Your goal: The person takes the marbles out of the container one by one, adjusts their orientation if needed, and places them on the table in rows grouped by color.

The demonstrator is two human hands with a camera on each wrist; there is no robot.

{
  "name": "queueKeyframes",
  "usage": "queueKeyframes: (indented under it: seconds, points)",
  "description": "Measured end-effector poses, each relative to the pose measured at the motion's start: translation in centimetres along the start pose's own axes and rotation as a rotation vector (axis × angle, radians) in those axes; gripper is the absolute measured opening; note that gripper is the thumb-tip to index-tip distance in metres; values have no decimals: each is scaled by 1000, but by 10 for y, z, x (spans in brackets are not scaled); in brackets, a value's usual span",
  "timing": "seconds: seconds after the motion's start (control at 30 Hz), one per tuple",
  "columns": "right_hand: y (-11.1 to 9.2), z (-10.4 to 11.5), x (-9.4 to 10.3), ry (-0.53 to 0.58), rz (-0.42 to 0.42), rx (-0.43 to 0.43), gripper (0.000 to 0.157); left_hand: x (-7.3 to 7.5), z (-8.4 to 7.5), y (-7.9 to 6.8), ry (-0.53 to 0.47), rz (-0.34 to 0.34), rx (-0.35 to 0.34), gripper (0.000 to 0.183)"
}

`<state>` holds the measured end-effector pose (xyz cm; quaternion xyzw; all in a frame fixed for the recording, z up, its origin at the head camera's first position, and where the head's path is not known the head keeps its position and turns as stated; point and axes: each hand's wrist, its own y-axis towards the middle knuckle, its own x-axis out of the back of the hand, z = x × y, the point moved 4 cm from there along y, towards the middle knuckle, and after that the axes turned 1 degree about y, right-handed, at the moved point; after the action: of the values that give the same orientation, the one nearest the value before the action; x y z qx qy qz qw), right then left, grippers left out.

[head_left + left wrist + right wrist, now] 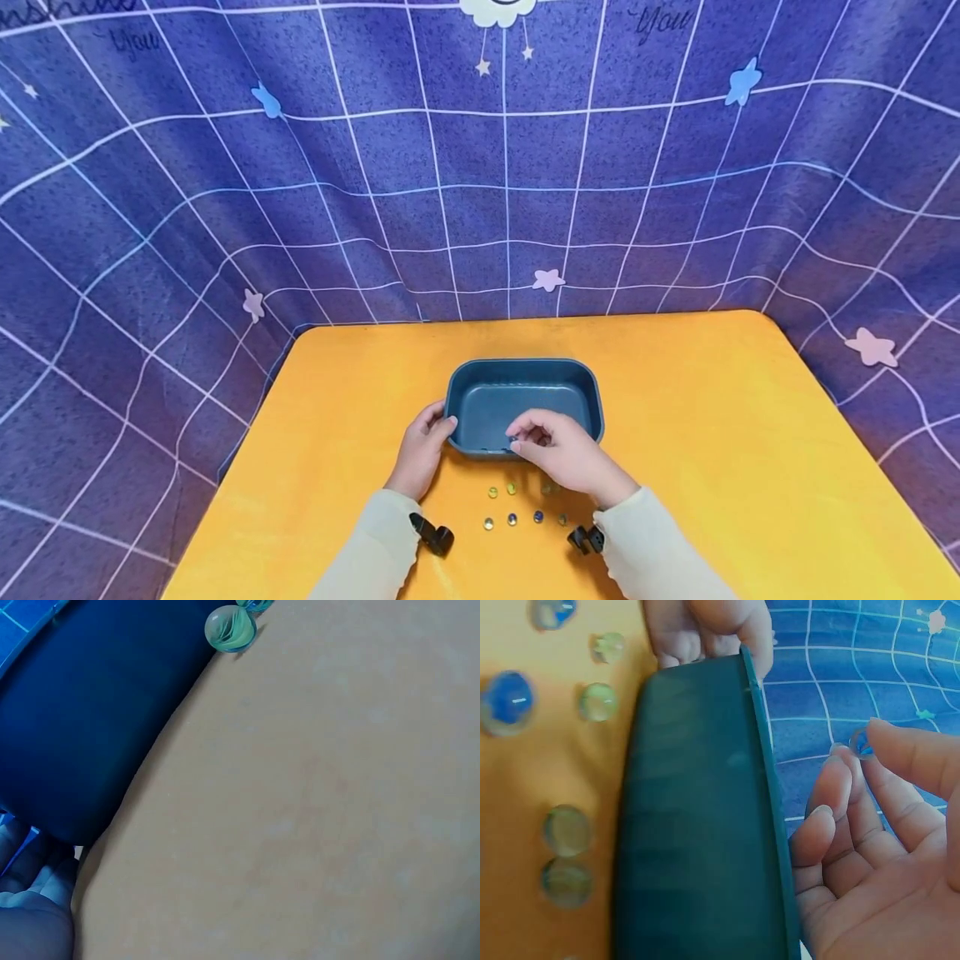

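A dark teal rectangular plastic box [483, 412] stands on the table with its open top facing up. My left hand [420, 454] grips its left end, the thumb at the rim and the fingers along the outside wall. Over the box's near rim, my right hand [570, 458] pinches a clear marble with blue inside [861, 744] between thumb and fingertip. In front of the box lie several glass marbles, among them a blue one [538, 517], a yellow-green one [512, 489] and a greenish one [231, 628].
The box and marbles rest on a yellow-orange tabletop [360, 375] with rounded far corners. A blue-purple curtain [480, 217] with a white grid and stars hangs behind the table and along both sides. Small black devices [433, 535] sit at both wrists.
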<state>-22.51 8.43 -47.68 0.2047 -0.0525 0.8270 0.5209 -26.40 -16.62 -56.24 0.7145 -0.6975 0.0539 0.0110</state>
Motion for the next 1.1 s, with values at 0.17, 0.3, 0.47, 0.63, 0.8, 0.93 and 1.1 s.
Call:
queueKeyframes:
  seconds: [0.17,0.3,0.47,0.63,0.8,0.93,1.1]
  points:
    - [-15,-3,3,-3,-31,15,11,1,-3,-1,3,3,-3,41]
    - [-25,-4,7,-13,-53,10,10,0,-3,-2,-2,6,2,41]
    - [-37,-6,10,12,-88,5,10,1,-1,-2,-4,8,2,42]
    - [-49,-12,9,35,-120,53,10,1,0,0,8,-2,17,40]
    - [-60,-20,6,24,-111,47,7,0,0,-2,18,-6,20,41]
    - [-67,-25,3,52,-99,1,8,0,-2,-3,24,-9,18,41]
    - [-75,-30,0,58,-79,10,11,0,-3,-2,34,-3,20,43]
